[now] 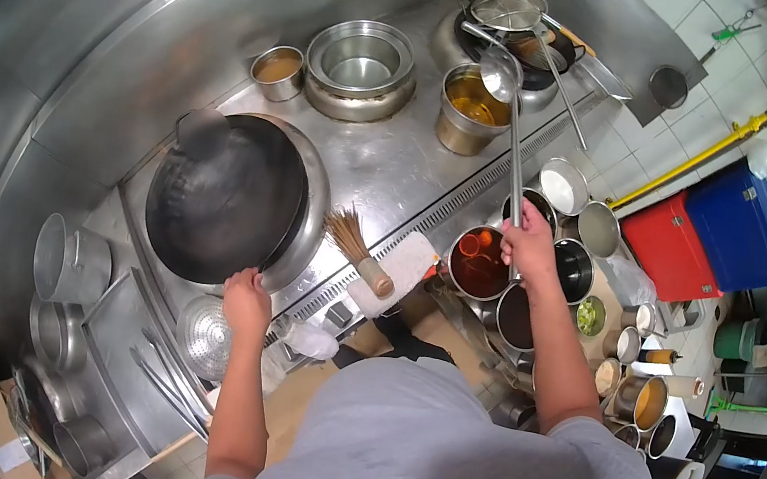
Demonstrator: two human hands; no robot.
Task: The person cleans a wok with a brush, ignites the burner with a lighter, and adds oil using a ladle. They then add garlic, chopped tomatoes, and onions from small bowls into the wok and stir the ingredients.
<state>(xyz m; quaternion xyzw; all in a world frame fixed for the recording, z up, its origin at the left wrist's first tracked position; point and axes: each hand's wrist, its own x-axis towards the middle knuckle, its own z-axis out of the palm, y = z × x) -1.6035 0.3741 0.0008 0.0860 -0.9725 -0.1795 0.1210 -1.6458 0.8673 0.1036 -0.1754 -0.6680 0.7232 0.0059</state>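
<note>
My left hand (246, 300) grips the near rim of a large black wok (227, 195) that sits on the steel stove. My right hand (529, 244) holds the long handle of a steel ladle (502, 75). The ladle's bowl hovers over a steel pot of amber oil (472, 107) at the back of the range. Just below my right hand stands a pot of reddish-brown sauce (479, 264) among several seasoning pots.
A bamboo wok brush (358, 250) lies on a white cloth (402, 265). An empty steel pot (361, 63), a small sauce bowl (278, 70) and wire strainers (510, 5) stand at the back. Steel pots (71, 260) sit left. Red (669, 249) and blue bins (739, 224) stand right.
</note>
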